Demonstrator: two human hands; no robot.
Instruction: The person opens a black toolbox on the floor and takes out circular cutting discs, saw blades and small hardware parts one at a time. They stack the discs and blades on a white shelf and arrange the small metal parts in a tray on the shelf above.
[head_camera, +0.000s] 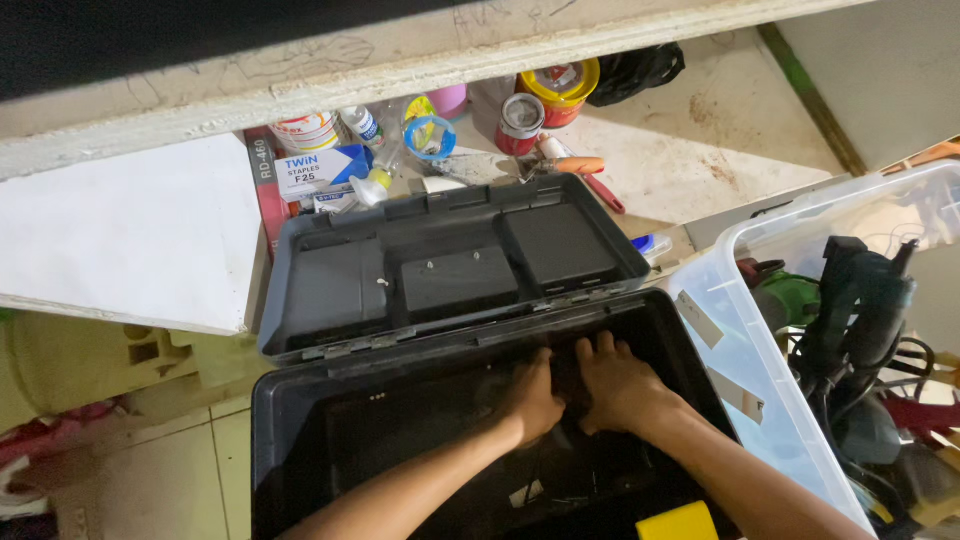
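A large black toolbox (290, 420) stands open on the floor below me, its grey lid (450, 260) tilted back. Both my hands reach down inside it. My left hand (533, 398) and my right hand (615, 382) lie side by side near the back wall of the box, fingers curled over something dark that I cannot make out. A yellow latch (678, 522) shows at the box's near edge.
A clear plastic bin (745, 330) with power tools and cables stands at the right. Behind the lid lie cans (520, 122), small bottles, a staples box (322, 170) and a red-handled tool (585, 168). A white board (120, 240) is at left, with tiled floor (180, 470) below it.
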